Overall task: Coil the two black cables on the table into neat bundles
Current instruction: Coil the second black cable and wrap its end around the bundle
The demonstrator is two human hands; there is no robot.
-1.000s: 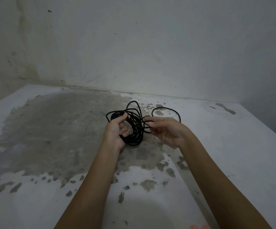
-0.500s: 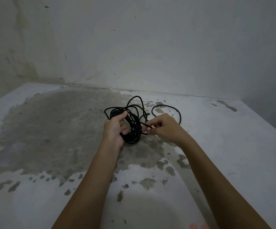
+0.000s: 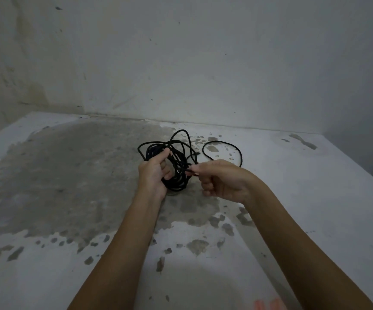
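Observation:
A black cable bundle (image 3: 177,173) of several loops is held above the table's middle. My left hand (image 3: 153,173) grips the coil from its left side, thumb over the top strands and fingers curled through the loops. My right hand (image 3: 220,180) pinches a strand of the same cable at the coil's right edge. A loose tail of black cable (image 3: 223,143) arcs over the table behind my right hand and vanishes behind it. I cannot tell a second cable apart from the first.
The table (image 3: 292,198) is white with a large grey worn patch (image 3: 69,175) on its left half. Stained walls stand behind it and on the right. The table's right edge drops off at the far right.
My right hand has drawn its pinched strand a little down and to the right, away from the coil. My left hand keeps its grip on the coil in about the same spot.

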